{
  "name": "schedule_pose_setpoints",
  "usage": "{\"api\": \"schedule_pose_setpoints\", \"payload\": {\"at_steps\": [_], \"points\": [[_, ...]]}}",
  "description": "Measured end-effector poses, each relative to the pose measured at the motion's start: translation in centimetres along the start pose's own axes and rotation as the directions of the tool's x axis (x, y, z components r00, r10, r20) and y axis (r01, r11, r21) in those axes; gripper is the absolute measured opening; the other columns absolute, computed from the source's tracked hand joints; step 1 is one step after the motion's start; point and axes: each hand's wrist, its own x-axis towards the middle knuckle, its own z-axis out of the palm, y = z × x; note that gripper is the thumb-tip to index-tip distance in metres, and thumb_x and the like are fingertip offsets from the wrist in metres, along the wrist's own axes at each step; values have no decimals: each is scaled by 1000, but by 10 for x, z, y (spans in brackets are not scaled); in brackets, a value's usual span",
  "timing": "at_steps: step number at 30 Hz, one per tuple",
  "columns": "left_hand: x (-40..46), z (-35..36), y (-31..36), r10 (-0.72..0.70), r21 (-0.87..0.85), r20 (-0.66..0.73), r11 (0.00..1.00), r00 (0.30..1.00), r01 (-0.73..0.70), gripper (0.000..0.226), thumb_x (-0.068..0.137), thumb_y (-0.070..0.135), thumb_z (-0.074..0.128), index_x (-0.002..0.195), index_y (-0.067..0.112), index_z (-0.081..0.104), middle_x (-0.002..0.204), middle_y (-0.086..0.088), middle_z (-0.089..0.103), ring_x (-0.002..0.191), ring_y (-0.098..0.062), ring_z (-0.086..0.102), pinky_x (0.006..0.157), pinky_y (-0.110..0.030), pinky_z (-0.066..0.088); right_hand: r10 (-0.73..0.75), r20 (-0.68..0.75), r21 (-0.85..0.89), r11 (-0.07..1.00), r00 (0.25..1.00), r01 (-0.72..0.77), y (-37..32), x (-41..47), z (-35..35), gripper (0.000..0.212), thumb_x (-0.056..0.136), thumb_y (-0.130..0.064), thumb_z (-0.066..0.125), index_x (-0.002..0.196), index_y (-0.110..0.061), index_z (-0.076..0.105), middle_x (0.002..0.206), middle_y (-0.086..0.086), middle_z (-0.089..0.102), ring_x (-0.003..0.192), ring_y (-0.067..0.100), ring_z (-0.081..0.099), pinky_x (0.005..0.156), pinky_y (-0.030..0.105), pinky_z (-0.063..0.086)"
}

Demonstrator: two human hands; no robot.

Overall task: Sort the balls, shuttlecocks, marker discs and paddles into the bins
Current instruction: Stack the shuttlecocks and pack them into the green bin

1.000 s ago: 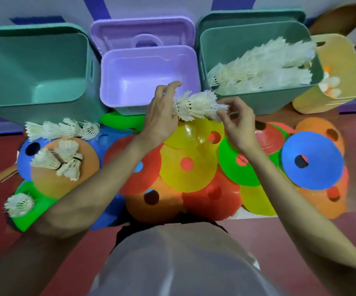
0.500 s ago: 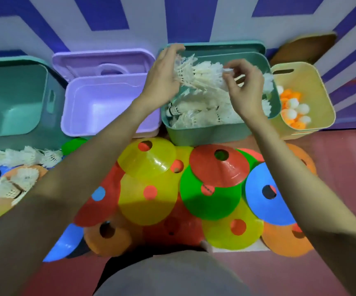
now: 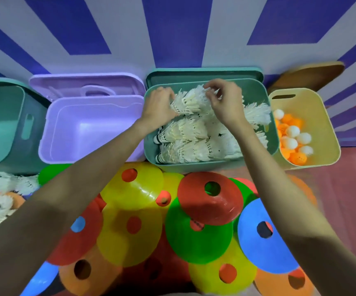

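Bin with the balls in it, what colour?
Pale yellow bin, at far right in the head view.

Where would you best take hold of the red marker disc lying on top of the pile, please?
Probably by its near rim, from above: the red marker disc lies domed on top of the green disc, so its edge stands free for a pinch.

White shuttlecocks [image 3: 192,144] fill a teal bin [image 3: 211,165]; orange and white balls [image 3: 293,137], yellow bin [image 3: 326,133].

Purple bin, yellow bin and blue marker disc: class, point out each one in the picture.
purple bin [image 3: 51,133], head view, on its left inner wall.
yellow bin [image 3: 320,118], head view, on its bare right inner wall.
blue marker disc [image 3: 251,246], head view, left of its centre hole.
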Motion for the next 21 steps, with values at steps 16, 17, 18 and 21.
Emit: {"api": "schedule_pose_setpoints", "payload": {"at_steps": [16, 17, 18, 21], "points": [[-20, -18, -5, -13, 59, 84, 998, 996, 8, 33, 87, 17, 62, 120, 13, 61, 127, -11, 53, 116, -28, 52, 90, -38, 43, 78, 297, -232, 973, 952, -7, -23, -12, 27, 47, 91, -5, 52, 138, -9, 46, 117, 15, 64, 101, 31, 62, 89, 37, 48], [-25, -21, -6, 8, 39, 65, 999, 998, -11, 33, 87, 17, 63, 120, 13, 61, 126, -11, 53, 115, -28, 53, 89, -38, 43, 79, 293, -254, 967, 953, -2, -26, -16, 26, 48, 92, -7, 53, 138, -9, 44, 119, 15, 61, 104, 31, 60, 89, 38, 48], [-31, -25, -7, 27, 16, 40, 999, 999, -28, 33, 87, 18, 63, 120, 13, 60, 126, -11, 54, 114, -28, 53, 89, -38, 43, 76, 281, -286, 958, 957, 8, -30, -21, 25, 48, 92, -8, 53, 138, -9, 43, 120, 16, 58, 107, 32, 58, 89, 39, 47], [-57, -34, -17, 44, -57, -73, 997, 996, -49, 34, 87, 18, 61, 121, 13, 60, 125, -10, 57, 118, -27, 51, 94, -36, 40, 13, 225, -343, 937, 974, 67, -45, -48, 26, 49, 89, -6, 53, 137, -6, 42, 122, 19, 52, 113, 36, 50, 90, 41, 43]]}}
